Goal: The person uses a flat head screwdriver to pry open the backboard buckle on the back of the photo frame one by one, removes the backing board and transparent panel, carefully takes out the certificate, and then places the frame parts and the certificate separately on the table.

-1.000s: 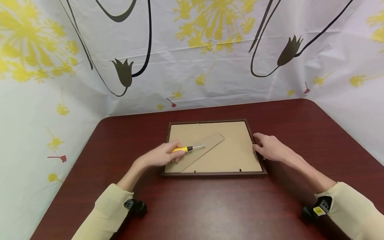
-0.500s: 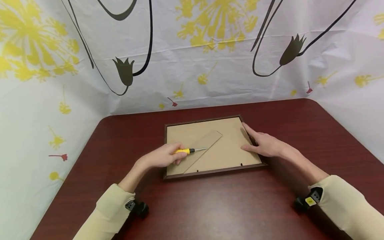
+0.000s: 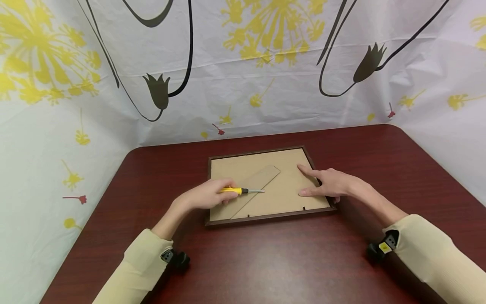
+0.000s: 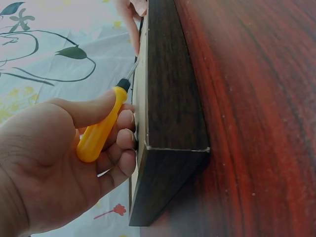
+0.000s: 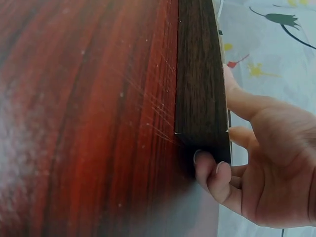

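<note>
A picture frame (image 3: 271, 216) lies face down, its tan backing board (image 3: 288, 181) upward. Across the board runs a flat diagonal strip (image 3: 262, 177) that looks like a stand leg. My left hand (image 3: 212, 194) holds a yellow-handled screwdriver (image 3: 233, 191) between thumb and curled fingers, with the metal shaft pointing right over the board. In the left wrist view, the handle (image 4: 101, 126) sits across the fingers. At the frame's right side, my right hand (image 3: 330, 182) lays thumb and index finger on the board. Its other fingers (image 5: 219, 180) curl against the frame's outer side (image 5: 202, 69).
The dark red table (image 3: 265, 257) extends around the frame. Small dark tabs (image 3: 304, 208) stand along the frame's near inner edge. A flower-patterned white sheet (image 3: 235, 84) hangs behind the table and at both sides. Each sleeve has a wrist camera (image 3: 376, 252) strapped to it.
The frame has turned slightly, its right side moving away from me. My right hand has spread thumb and index finger further onto the board. The screwdriver tip has shifted slightly right and down.
</note>
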A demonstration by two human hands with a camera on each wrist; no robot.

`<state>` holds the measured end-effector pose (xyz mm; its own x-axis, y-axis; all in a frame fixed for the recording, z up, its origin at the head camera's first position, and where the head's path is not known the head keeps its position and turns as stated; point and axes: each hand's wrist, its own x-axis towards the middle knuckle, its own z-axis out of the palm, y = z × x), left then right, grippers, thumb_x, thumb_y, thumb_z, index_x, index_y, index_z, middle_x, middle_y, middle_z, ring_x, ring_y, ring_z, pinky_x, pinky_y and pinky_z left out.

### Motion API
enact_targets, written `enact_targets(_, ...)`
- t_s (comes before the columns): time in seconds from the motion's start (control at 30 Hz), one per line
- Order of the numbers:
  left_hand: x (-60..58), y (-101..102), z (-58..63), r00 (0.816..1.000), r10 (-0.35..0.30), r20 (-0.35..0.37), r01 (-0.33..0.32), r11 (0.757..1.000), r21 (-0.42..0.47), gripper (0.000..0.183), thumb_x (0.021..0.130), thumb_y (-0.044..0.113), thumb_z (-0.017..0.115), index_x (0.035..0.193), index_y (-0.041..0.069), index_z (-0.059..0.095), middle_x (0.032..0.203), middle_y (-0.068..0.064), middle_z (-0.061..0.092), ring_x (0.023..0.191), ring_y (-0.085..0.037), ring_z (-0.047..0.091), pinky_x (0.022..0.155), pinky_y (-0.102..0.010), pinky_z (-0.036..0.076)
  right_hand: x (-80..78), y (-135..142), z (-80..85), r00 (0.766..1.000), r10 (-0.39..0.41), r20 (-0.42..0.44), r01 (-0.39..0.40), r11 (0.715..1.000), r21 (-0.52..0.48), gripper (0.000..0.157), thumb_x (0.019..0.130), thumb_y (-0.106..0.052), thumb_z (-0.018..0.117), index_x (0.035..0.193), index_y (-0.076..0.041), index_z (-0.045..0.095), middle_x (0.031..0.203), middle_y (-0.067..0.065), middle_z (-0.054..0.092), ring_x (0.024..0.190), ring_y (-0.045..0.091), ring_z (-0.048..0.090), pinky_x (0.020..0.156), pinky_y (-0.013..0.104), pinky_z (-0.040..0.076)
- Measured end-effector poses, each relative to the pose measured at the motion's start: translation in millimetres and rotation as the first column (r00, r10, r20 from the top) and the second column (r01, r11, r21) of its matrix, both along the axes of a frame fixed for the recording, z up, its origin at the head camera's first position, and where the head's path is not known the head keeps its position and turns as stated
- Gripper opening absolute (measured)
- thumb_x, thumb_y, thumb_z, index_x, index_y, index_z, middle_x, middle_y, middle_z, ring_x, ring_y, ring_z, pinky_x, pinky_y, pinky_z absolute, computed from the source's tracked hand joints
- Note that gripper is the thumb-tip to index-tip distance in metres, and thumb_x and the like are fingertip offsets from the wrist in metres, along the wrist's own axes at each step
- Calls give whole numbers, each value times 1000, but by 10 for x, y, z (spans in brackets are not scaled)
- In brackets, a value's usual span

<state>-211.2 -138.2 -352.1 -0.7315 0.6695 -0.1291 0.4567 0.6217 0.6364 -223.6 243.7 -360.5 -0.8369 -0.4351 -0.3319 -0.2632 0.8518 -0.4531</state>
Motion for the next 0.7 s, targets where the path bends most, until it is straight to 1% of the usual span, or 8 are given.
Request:
enact_targets(0.1,-29,-2,1,998,-15,-67,15,1000,5,13,101,25,64,109,14,68,86,3,62,75,-12,53,70,-30,45,-12,0,2,1000,-11,18,11,1000,1,103,86,-69,65,164,-24,15,141,36,43,44,20,52,63,34,47)
enact_targets(0.2,-57,-12,6,993,0,-120,4,999,34,16,98,26,68,110,15,70,92,5,63,82,-13,53,76,-31,46,-11,2,-1,999,-21,26,21,1000,1,103,86,-69,65,164,-25,14,142,36,42,45,20,52,62,34,47)
enact_targets(0.3,-72,-21,18,991,30,-132,-18,996,92,17,97,26,70,109,15,70,93,4,65,83,-15,55,77,-32,47,-6,4,-10,999,-29,32,30,1000,-4,102,86,-69,65,164,-26,14,144,36,40,47,20,53,61,35,47)
enact_targets(0.4,-86,-35,30,990,76,-123,-56,986,159,17,95,28,73,107,17,72,92,4,67,80,-15,56,74,-32,48,-3,6,-11,999,-37,37,37,999,-12,103,86,-69,65,164,-26,14,144,36,40,46,20,51,60,35,48)
enact_targets(0.5,-106,-63,26,990,118,-79,-97,970,224,17,93,30,76,107,20,74,94,4,69,75,-16,56,69,-31,49,-2,5,-11,998,-42,44,43,999,-27,103,86,-68,66,164,-26,13,146,37,38,46,21,51,60,35,48)
enact_targets(0.57,-120,-88,17,991,134,-27,-121,953,279,17,91,29,78,106,21,75,95,2,69,74,-17,56,66,-30,48,-3,4,-11,998,-44,47,46,998,-33,103,85,-68,67,164,-27,14,146,38,38,45,21,50,59,35,48)
enact_targets(0.63,-132,-114,6,989,146,40,-150,928,342,18,90,26,79,106,18,76,96,-1,70,74,-18,56,66,-30,48,-4,3,-12,998,-46,48,48,998,-37,103,85,-68,67,164,-27,13,147,38,37,45,21,50,59,35,48)
enact_targets(0.7,-139,-134,0,982,152,109,-184,894,409,18,92,22,77,107,12,75,93,-5,69,76,-19,55,67,-31,46,-4,4,-11,998,-48,49,50,998,-41,103,85,-67,67,164,-27,14,147,38,37,44,21,50,58,36,48)
